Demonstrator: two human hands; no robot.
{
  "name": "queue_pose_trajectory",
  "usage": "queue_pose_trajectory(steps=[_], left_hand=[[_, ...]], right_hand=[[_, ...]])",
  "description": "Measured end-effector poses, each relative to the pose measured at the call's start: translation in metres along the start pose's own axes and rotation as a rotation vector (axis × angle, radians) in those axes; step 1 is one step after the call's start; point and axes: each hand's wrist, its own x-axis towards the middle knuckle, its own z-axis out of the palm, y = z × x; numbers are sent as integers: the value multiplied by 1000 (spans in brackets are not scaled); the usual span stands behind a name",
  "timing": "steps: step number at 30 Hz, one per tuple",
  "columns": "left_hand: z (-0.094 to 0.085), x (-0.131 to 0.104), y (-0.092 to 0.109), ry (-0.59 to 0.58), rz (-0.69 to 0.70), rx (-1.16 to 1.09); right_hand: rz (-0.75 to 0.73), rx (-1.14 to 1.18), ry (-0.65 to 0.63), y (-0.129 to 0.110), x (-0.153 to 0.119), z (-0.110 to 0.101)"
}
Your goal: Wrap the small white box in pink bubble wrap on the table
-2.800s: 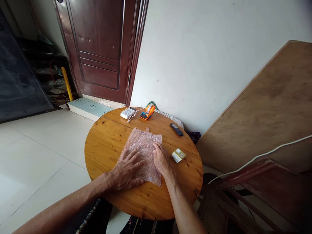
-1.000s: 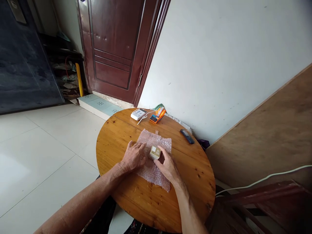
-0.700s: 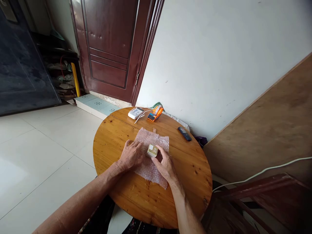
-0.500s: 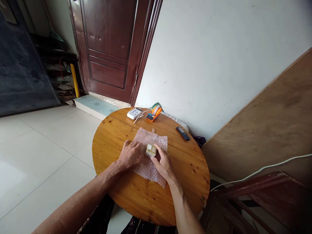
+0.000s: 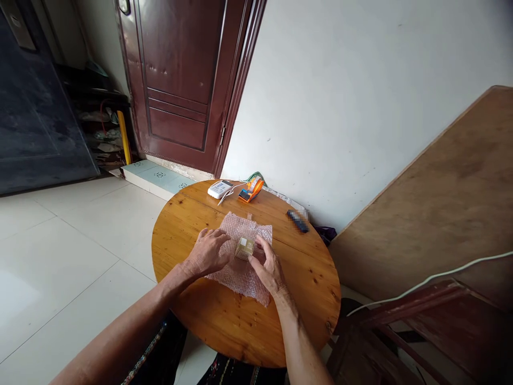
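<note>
A small gold-green box [image 5: 245,248] with a white patch on top rests on a pinkish sheet of bubble wrap [image 5: 248,286], which lies on the round wooden table [image 5: 312,278]. My right hand [image 5: 270,267] is at the box's right side, thumb and fingers apart; the thumb tip is close to the box's near corner, and whether it touches is unclear. Left of the box, my left hand [image 5: 208,253] hovers over the wrap's left edge with its fingers spread and nothing in it.
Along the table's far side are a white device with a cable [image 5: 220,189], an orange tape dispenser [image 5: 251,191] and a dark, partly pixelated object [image 5: 297,221]. A white wall [image 5: 320,107] rises behind. A dark red wooden piece of furniture [image 5: 436,315] stands at the right.
My left hand has lifted and its fingers have opened more. My right hand's fingers have come away from the box's right side. The view has shifted slightly.
</note>
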Motion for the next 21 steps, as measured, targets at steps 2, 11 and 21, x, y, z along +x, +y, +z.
queue_pose_trajectory(steps=[2,11,21], left_hand=[[-11,-12,6,-86,98,8],[-2,-46,20,-293,186,115],[4,-44,25,-303,187,168]], right_hand=[[6,14,70,-1,0,-4],[-82,5,24,-3,0,-3],[-54,-37,10,-2,1,3]])
